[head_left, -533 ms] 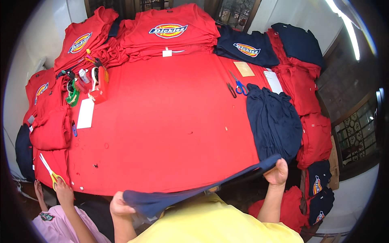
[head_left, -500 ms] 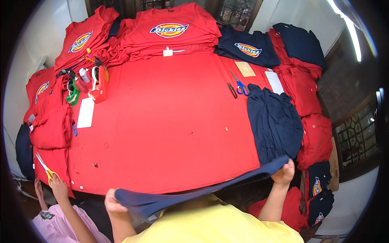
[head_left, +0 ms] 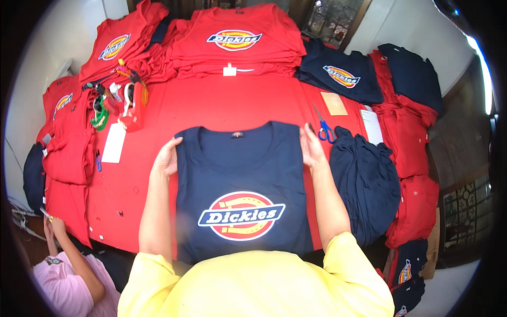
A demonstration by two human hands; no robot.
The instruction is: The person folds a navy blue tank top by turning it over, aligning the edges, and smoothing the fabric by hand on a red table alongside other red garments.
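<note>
A navy sleeveless shirt (head_left: 240, 169) is spread front up before me, its scooped neck at the far end and an oval red, yellow and blue print on the chest. Its lower end disappears behind my yellow-clad body. My left hand (head_left: 168, 157) holds the shirt's left edge near the shoulder, fingertips on the cloth. At the opposite shoulder, my right hand (head_left: 312, 147) grips the right edge, its fingers partly hidden. Blue-handled scissors (head_left: 326, 132) lie just beyond my right hand. A bunched navy garment (head_left: 364, 179) rests to the right of my right forearm.
Red cloth (head_left: 142, 185) covers the table. Stacked red shirts (head_left: 237, 42) line the far edge, with more red garments (head_left: 404, 137) along the right. A tape dispenser (head_left: 132, 108) and white card (head_left: 113, 143) sit at left. A person in pink (head_left: 79, 269) works at lower left, holding scissors.
Both hands have moved forward over the table from near my body. The navy shirt, earlier stretched by its edge between them, now lies open with its print showing.
</note>
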